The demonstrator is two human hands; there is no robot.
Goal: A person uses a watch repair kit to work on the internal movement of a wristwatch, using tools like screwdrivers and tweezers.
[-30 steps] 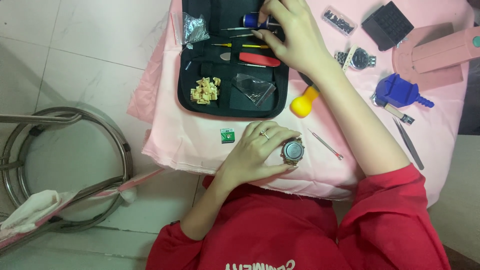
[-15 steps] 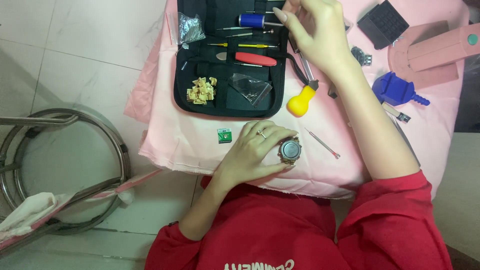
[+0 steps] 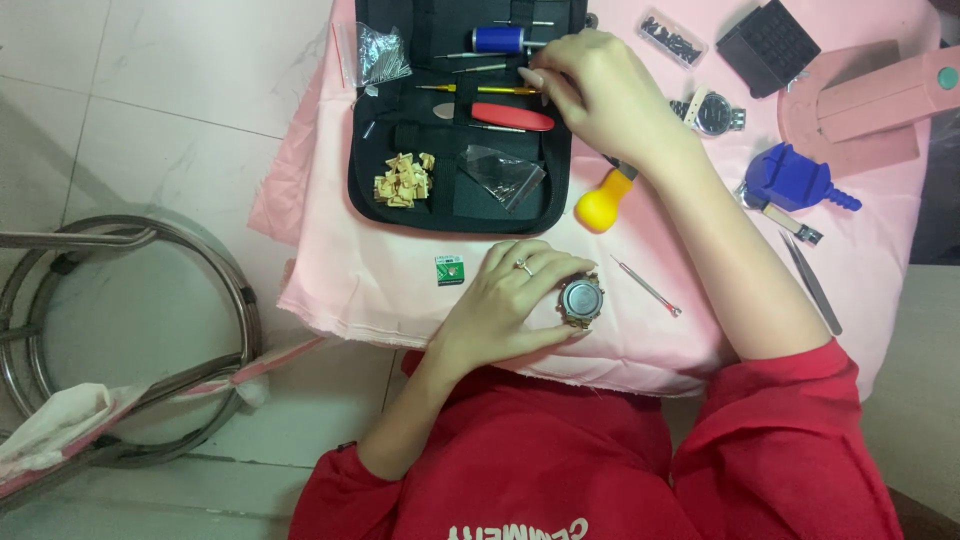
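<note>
Fingers of left hand (image 3: 500,300) grip watch case (image 3: 581,300) on pink cloth (image 3: 380,270) (white-tiled floor (image 3: 180,90) beside).

I see a small round metal watch case (image 3: 581,299) with a grey back and gold-toned lugs, no strap on it, lying flat on the pink cloth near the front edge of the table. My left hand (image 3: 510,300) pinches it by the rim between thumb and fingers. Farther back lies an open black zip tool pouch (image 3: 455,205), spread flat, with slim tools tucked in its loops: a yellow-handled one (image 3: 480,89), a red-handled one (image 3: 512,117) and a blue-capped one (image 3: 497,39). My right hand (image 3: 605,95) rests its fingertips on that row, beside the yellow handle.
</note>
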